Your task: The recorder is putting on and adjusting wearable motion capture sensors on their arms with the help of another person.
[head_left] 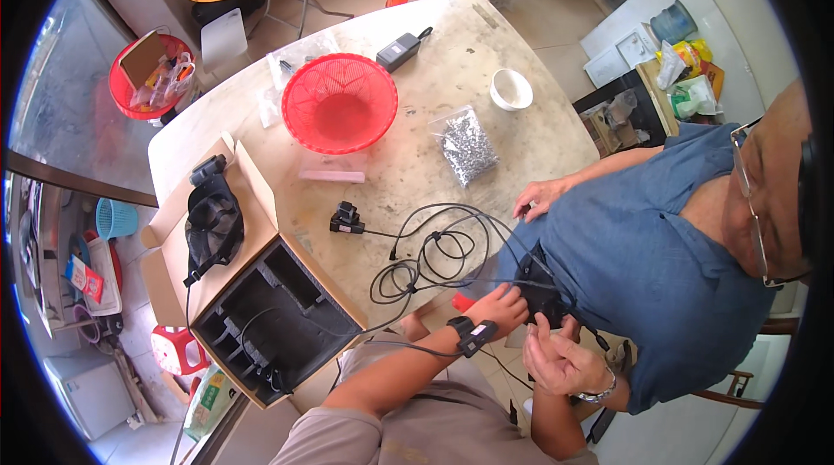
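My left hand (504, 307) reaches to the waist of a person in a blue shirt. Its fingers are bent against a black box-like device (544, 298) with cables on it. A black strap with a small module (473, 336) sits on my left wrist. My right forearm (556, 420) rises from the lower edge, but the other person's hand (563, 362), with a metal watch band, covers most of my right hand. That person's other hand (537, 198) rests at the table edge. Coiled black cables (423, 278) lie on the table beside my left hand, leading to a small black camera-like module (347, 219).
An open cardboard box (326, 296) with black foam stands at the left, a black head strap (214, 226) on its flap. The table also holds a red basket (340, 105), a bag of metal pieces (466, 148), a white bowl (511, 90) and a black power adapter (400, 52).
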### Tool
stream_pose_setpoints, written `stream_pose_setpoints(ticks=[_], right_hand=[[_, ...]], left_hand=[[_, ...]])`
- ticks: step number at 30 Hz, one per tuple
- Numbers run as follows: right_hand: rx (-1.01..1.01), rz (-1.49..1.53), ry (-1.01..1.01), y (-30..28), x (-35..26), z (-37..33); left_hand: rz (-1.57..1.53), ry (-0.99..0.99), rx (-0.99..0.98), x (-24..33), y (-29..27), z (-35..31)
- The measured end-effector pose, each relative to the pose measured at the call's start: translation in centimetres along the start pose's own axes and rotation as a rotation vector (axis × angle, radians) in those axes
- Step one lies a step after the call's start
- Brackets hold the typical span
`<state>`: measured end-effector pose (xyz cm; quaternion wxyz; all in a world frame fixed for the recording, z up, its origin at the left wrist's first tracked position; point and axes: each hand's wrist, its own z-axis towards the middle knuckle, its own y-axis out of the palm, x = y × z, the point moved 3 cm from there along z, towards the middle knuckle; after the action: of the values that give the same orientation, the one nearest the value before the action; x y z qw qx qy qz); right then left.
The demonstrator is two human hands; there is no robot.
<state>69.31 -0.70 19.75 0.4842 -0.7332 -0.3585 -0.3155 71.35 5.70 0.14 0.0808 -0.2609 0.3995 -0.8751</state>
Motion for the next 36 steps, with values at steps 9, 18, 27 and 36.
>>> stream_pose_setpoints(ticks=[9,18,27,36], right_hand=[[0.010,-0.208,0.125,0.5,0.3,0.2],[-0.001,-0.171,-0.124,0.9,-2.9,-0.8],[0.037,-0.101,-0.068,0.6,-3.8,-0.4],[0.004,-0.210,-0.077,-0.1,-4.0,-0.3]], left_hand=[[-0.163,-0.030,0.046,0.3,-1.4,1.9],[-0.270,-0.063,0.069,0.7,-1.9,2.0],[-0.319,-0.051,0.092,0.5,-2.8,2.1],[-0.223,0.041,0.129,0.4,-3.3,2.9]])
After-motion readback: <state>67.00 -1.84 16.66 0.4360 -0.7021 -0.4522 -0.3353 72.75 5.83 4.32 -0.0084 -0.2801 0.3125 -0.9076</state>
